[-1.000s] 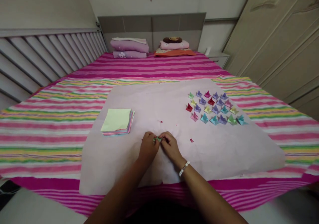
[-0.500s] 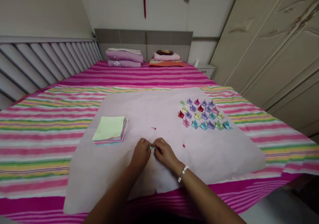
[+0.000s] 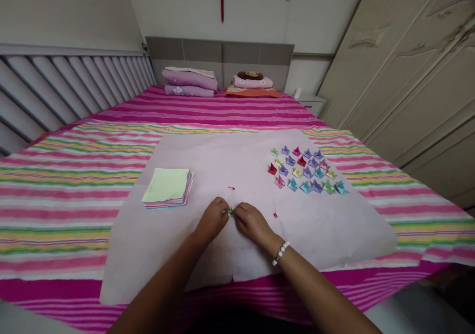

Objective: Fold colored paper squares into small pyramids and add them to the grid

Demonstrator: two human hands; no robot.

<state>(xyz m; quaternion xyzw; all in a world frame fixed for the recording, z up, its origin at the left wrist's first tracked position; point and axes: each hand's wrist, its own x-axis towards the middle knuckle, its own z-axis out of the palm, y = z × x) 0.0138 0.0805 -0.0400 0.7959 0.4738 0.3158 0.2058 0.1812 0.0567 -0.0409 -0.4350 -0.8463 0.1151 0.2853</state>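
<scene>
A small piece of green folded paper (image 3: pixel 230 211) is pinched between my two hands, just above the pale sheet (image 3: pixel 170 255). My left hand (image 3: pixel 215 219) has its fingers closed on the left side of the paper. From the other side, my right hand (image 3: pixel 253 220) grips it with thumb and fingertips pressed together; a white bead bracelet circles that wrist. Most of the green paper is hidden behind fingers. A small thin red item (image 3: pixel 231 188) lies just beyond my hands, and another tiny red item (image 3: pixel 275 215) sits to their right.
A stack of coloured square paper (image 3: pixel 166 184), pale yellow on top, lies at the left. Rows of folded paper figures (image 3: pixel 308 172) in several colours stand at the right. Under the sheet is a striped bedspread (image 3: pixel 55 205); folded bedding (image 3: pixel 190 81) rests by the headboard.
My hands have shifted slightly up and right in the view, still on the green paper, and more of it shows between them. The whole view has tilted a little.
</scene>
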